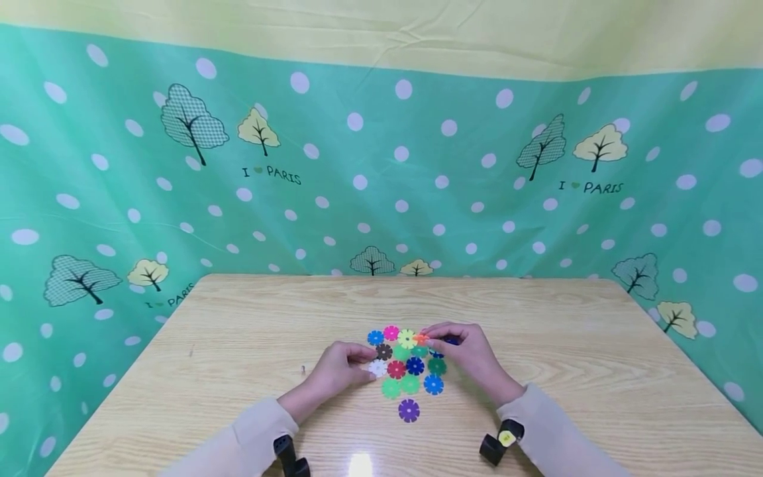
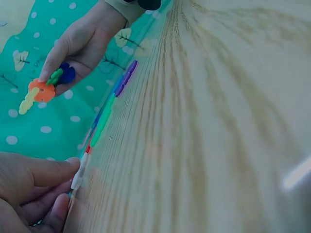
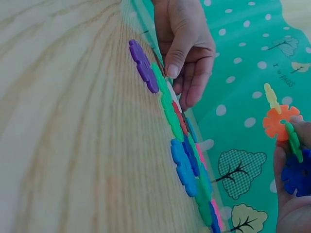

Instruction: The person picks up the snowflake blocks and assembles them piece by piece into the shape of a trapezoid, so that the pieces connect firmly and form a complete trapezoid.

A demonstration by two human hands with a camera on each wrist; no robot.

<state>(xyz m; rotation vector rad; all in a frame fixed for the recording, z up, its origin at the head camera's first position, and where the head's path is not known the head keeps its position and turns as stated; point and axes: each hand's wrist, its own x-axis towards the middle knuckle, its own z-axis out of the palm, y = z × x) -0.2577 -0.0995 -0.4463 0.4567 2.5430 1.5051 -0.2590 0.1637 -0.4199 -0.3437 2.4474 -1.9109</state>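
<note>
My right hand holds a small chain of interlocking plastic snowflake discs above the table. Its pale yellow disc slots into an orange disc, followed by a green disc and a dark blue disc near the palm. My left hand pinches the edge of a white disc lying on the tabletop. Beside it are a brown disc and a red disc. Loose discs in blue, pink and green lie around these, partly hidden by the held chain.
A purple disc lies nearest me, apart from the others. Blue disc sits at the group's right. The wooden table meets a green dotted curtain at its back and sides.
</note>
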